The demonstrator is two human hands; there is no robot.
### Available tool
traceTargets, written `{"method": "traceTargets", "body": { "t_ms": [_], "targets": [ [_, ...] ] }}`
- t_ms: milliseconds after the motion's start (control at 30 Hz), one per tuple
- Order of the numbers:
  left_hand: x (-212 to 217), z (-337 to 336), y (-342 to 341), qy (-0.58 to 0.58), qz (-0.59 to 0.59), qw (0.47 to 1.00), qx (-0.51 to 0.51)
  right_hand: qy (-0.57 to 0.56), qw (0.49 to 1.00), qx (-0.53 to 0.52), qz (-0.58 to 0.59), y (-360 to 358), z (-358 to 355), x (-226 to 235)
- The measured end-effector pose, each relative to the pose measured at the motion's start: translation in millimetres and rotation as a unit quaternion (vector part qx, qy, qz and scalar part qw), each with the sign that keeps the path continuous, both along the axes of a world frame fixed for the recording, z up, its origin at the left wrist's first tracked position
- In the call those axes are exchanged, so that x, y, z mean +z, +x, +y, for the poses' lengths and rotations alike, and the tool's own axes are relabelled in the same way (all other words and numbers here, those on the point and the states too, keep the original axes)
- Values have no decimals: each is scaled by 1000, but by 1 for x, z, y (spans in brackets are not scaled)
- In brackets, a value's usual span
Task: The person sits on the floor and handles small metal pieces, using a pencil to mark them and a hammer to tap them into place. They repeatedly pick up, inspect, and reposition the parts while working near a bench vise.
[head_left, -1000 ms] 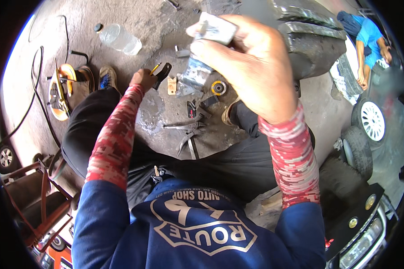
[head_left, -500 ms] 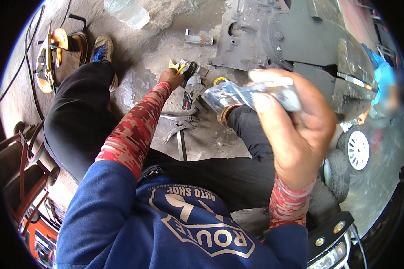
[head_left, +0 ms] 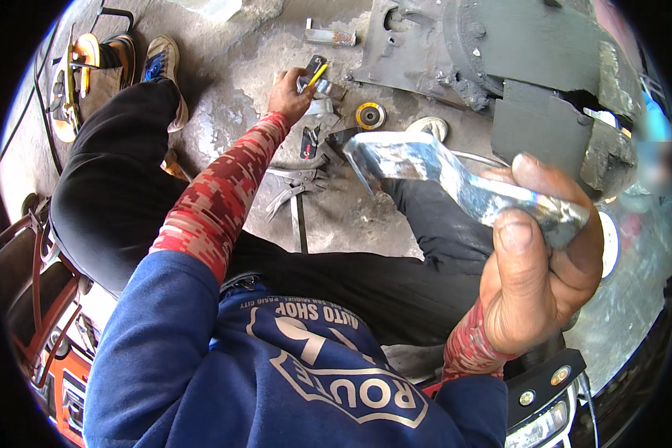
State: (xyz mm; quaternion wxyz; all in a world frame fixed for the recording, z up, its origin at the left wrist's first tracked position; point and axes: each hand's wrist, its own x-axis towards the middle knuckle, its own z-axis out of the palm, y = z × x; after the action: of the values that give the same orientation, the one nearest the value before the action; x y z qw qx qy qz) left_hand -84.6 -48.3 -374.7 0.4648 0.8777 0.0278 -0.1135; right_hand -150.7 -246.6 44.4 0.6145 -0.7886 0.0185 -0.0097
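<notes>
In my right hand (head_left: 545, 269), closed at the right, is a bent strip of shiny sheet metal (head_left: 455, 175), pinched between thumb and fingers. The strip has several folds, and its left end reaches over my leg. My left hand (head_left: 290, 97) reaches low over the floor, closed on a thin yellow pencil-like stick (head_left: 317, 74). Just beyond those fingers is a black tool (head_left: 315, 63), partly hidden. Beside the hand lie a greyish metal piece (head_left: 319, 107) and a yellow-rimmed disc (head_left: 370, 116). Closer to me are a black-and-red tool (head_left: 310, 142) and locking pliers (head_left: 295, 183).
A grey metal car panel (head_left: 545, 119) spreads across the upper right. Near it on the floor lies a small metal channel (head_left: 330, 36). A sandal (head_left: 66, 97) is at the far left, beside a red metal frame (head_left: 41, 276). A headlight (head_left: 541, 425) shows at lower right.
My right hand has moved right and down, turning the metal strip so its folds show. My left hand has shifted off the black tool slightly, still with the yellow stick. The view has shifted.
</notes>
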Motion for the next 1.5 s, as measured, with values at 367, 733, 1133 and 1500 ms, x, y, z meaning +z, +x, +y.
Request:
{"method": "traceTargets", "body": {
  "t_ms": [367,733,1133,1500],
  "targets": [
    [-31,-10,-91,213,374,854,-292,-13,994,105,1,6,13,1],
    [-17,-42,-128,310,300,860,-272,80,989,126,21,27,12,-21],
    [21,-67,-114,9,2,904,-428,-36,989,135,-40,20,10,4],
    [191,-58,-39,-164,17,983,-78,37,906,-248,-341,4,-55,61]
  ]
}}
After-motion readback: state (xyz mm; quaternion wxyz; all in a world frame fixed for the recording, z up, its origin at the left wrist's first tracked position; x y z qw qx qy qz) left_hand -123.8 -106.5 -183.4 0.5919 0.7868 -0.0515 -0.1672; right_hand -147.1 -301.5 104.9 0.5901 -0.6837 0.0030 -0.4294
